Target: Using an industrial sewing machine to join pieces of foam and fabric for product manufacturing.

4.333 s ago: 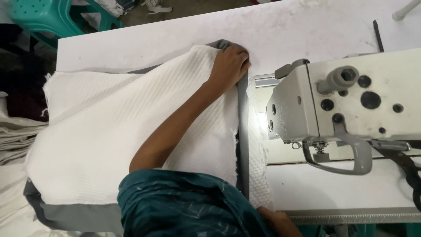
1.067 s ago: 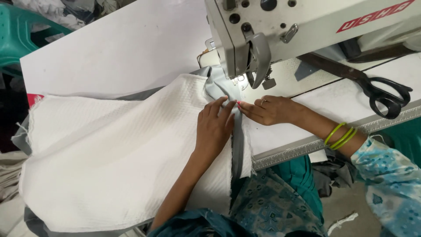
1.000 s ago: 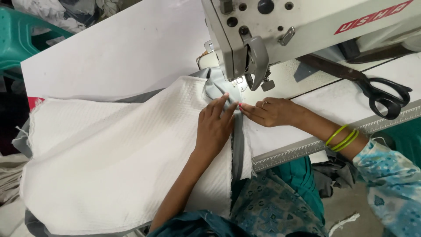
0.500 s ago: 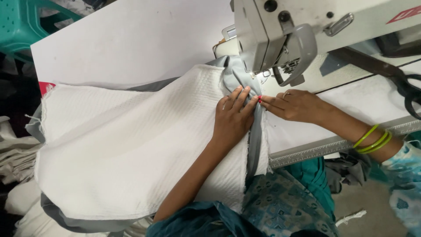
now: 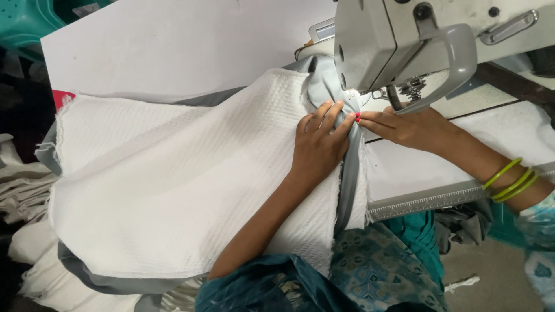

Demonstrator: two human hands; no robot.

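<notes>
A white textured cloth (image 5: 173,179) with a grey strip (image 5: 348,173) along its right edge lies across the white table (image 5: 173,46). My left hand (image 5: 319,144) presses flat on the cloth beside the strip, fingers spread toward the sewing machine's head (image 5: 399,52). My right hand (image 5: 402,126), with green bangles on its wrist, rests on the machine bed and its fingertips touch the grey strip just in front of the needle area. The needle itself is hidden behind the machine head.
Folded pale cloth pieces (image 5: 17,185) are stacked at the left. A teal plastic chair (image 5: 26,20) stands at the top left. A ruler strip (image 5: 428,202) runs along the table's front edge. Grey fabric bunches up (image 5: 324,81) under the machine head.
The view has shifted closer and to the right. Both hands stay at the strip by the machine head; the cloth has crept slightly toward the machine.
</notes>
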